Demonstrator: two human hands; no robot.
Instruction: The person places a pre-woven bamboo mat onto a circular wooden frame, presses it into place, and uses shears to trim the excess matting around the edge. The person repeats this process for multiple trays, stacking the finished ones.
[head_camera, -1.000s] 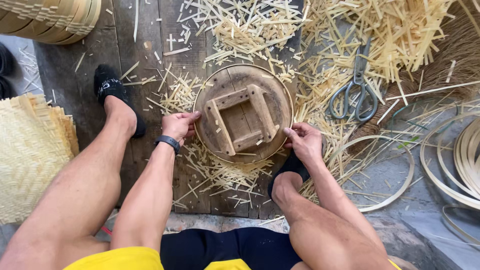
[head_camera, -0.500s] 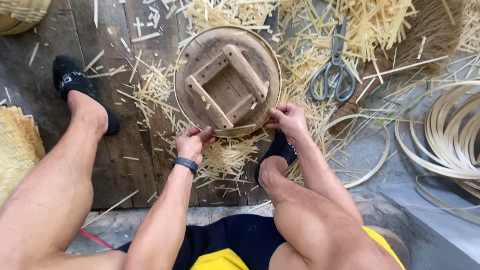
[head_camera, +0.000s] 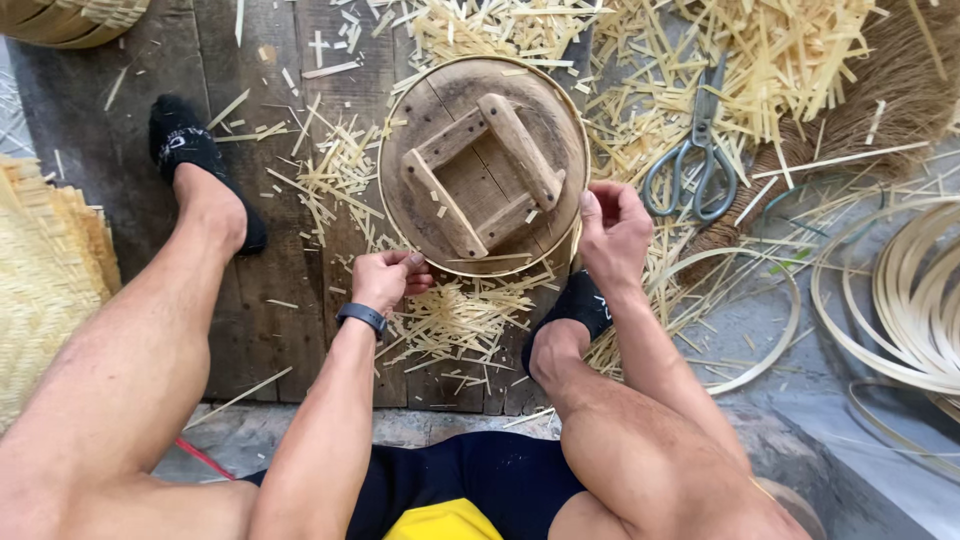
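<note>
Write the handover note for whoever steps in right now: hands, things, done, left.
Left hand: fingers curled at the near rim of the round wooden form.
Right hand: gripping the form's right edge, by the thin bamboo hoop around its rim.
Things: form lies on the plank floor between both feet; scissors to its right among bamboo scraps; spare hoops far right.
Done: hoop sits round the rim.
Left: cannot tell if its ends are joined.

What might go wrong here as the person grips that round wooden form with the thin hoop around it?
The thin bamboo hoop around the round wooden form could spring off near the right hand. The left hand pinches the rim, so splinters seem likely. The scissors lie close among loose bamboo offcuts, near the socked right foot.
</note>
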